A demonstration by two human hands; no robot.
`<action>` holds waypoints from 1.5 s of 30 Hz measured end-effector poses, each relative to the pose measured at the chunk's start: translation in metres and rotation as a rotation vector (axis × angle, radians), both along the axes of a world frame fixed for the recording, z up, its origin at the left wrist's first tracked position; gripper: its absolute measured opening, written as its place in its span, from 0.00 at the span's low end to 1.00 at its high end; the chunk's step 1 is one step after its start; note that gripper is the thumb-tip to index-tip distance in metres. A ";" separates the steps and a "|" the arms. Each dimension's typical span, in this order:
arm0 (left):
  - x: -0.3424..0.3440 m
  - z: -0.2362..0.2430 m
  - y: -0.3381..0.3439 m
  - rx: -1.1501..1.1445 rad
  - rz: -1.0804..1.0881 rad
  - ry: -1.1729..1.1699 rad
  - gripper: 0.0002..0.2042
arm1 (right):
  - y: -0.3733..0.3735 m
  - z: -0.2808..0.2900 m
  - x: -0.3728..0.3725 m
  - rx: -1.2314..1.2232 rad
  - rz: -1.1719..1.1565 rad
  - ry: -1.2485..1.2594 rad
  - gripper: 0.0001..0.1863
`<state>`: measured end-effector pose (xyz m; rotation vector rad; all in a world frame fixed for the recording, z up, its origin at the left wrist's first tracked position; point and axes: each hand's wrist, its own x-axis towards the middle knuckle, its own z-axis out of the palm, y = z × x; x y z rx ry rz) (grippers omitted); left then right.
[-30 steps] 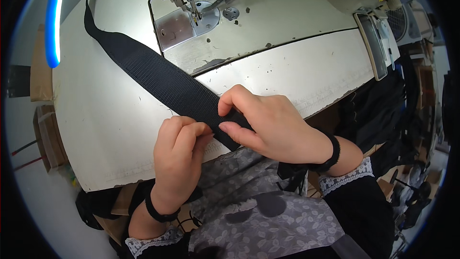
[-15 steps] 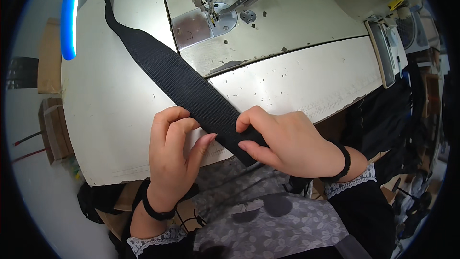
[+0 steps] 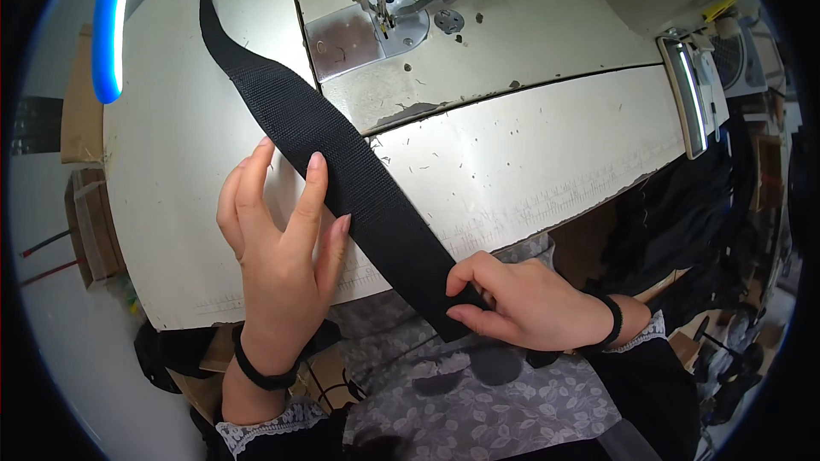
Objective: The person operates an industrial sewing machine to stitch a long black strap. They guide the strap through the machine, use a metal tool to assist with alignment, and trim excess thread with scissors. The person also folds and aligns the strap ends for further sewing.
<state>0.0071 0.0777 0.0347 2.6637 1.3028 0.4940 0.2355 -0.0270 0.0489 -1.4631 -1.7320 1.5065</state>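
A wide black webbing strap (image 3: 342, 158) runs diagonally over the white sewing table, from the far left down past the front edge. My right hand (image 3: 530, 300) pinches the strap near its near end, thumb and forefinger closed on its right edge. The near end hangs over the patterned grey cloth on my lap. Beside the strap's left edge, my left hand (image 3: 286, 235) has its fingers spread, with a fingertip lying on the strap and the thumb at its edge. The strap twists and narrows to view toward the far left.
Beyond the strap stands a sewing machine; its needle and presser foot (image 3: 384, 21) are above a shiny metal plate (image 3: 346, 41). A blue-edged light (image 3: 111, 30) glows at the far left. A phone-like slab (image 3: 685, 98) lies at the table's right edge. Dark fabric (image 3: 675, 213) hangs at right.
My right hand has moved down toward my lap, drawing the strap's near end farther over the table edge. My left hand has shifted left and its fingers have spread out.
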 end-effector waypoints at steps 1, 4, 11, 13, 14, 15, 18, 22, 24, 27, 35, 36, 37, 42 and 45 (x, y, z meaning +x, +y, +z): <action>0.000 0.002 0.000 0.001 -0.030 0.004 0.26 | -0.001 -0.001 0.000 0.016 -0.002 -0.002 0.16; -0.009 0.001 0.004 -0.212 -0.147 -0.082 0.34 | -0.002 -0.001 0.000 0.015 0.000 -0.006 0.16; -0.009 0.012 0.009 -0.294 -0.141 -0.063 0.32 | -0.004 -0.004 0.000 0.002 -0.006 0.026 0.16; -0.021 0.006 0.021 -0.357 -0.161 -0.129 0.29 | -0.005 -0.003 0.000 -0.046 -0.001 0.055 0.15; -0.026 -0.001 0.027 -0.334 -0.166 -0.135 0.28 | -0.005 -0.004 -0.001 -0.061 -0.005 0.063 0.15; -0.025 0.000 0.026 -0.331 -0.161 -0.143 0.29 | -0.006 -0.005 -0.001 -0.076 -0.009 0.070 0.15; -0.012 0.009 0.014 -0.361 -0.130 -0.177 0.34 | -0.006 -0.006 -0.001 -0.088 -0.018 0.084 0.15; -0.010 0.006 0.010 -0.347 -0.123 -0.186 0.37 | -0.007 -0.008 -0.001 -0.060 -0.029 0.086 0.15; -0.018 0.003 0.016 -0.315 -0.148 -0.108 0.38 | -0.007 -0.007 -0.002 -0.088 -0.024 0.088 0.15; -0.025 -0.004 0.024 -0.295 -0.196 -0.069 0.39 | -0.008 -0.009 -0.002 -0.088 -0.034 0.096 0.14; -0.015 0.002 0.014 -0.352 -0.121 -0.165 0.34 | -0.007 -0.010 -0.002 -0.097 -0.026 0.093 0.14; -0.018 -0.001 0.018 -0.360 -0.135 -0.143 0.35 | -0.007 -0.010 -0.002 -0.100 -0.026 0.094 0.14; -0.017 -0.002 0.017 -0.365 -0.133 -0.154 0.34 | -0.008 -0.011 -0.002 -0.103 -0.027 0.095 0.14; -0.008 0.002 0.006 -0.354 -0.087 -0.247 0.29 | -0.008 -0.012 -0.003 -0.090 -0.032 0.114 0.14; -0.017 0.000 0.016 -0.376 -0.118 -0.169 0.32 | -0.008 -0.012 -0.003 -0.100 -0.033 0.116 0.14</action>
